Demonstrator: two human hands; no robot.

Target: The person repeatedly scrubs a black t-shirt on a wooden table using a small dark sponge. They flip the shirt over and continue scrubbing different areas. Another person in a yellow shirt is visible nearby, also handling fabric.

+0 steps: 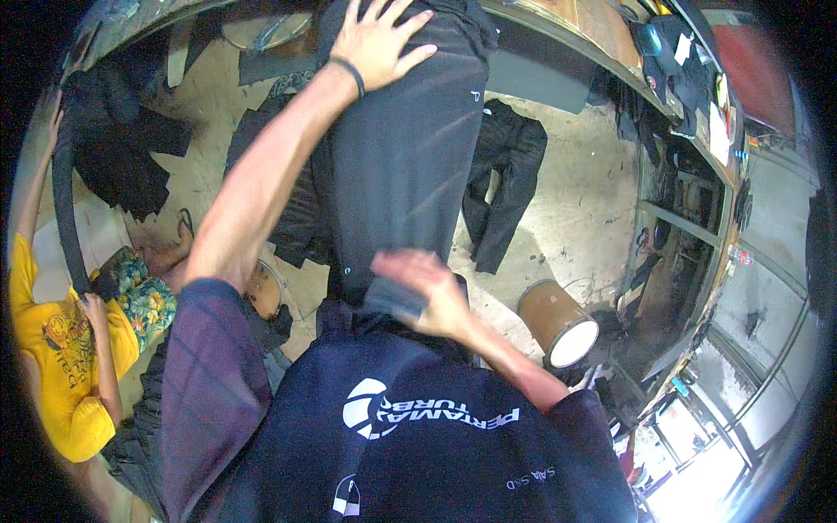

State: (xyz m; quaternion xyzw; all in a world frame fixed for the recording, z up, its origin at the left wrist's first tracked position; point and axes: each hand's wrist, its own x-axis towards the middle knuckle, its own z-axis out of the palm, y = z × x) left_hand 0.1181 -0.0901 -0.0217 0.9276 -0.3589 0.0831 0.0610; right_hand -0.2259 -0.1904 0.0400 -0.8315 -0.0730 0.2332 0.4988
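A dark trouser leg [397, 174], stretched out smooth and wide, runs away from my body down the middle. It shows faint lighter streaks and small white marks. At its far end my left hand [379, 48] lies flat with the fingers spread, pressing on the cloth. A dark band circles that wrist. Close to my waist, my right hand [432, 292] is blurred by motion over the near end of the leg. Its fingers and thumb close round a dark grey block-like thing [392, 299], too smeared to name more exactly.
Dark trousers [506, 166] lie on the floor [575, 209] to the right, near a brown drum [558, 322] with a pale end. At left a person in a yellow shirt [65, 349] holds a long dark cloth [65, 200]. Cluttered shelving [684, 213] lines the right side.
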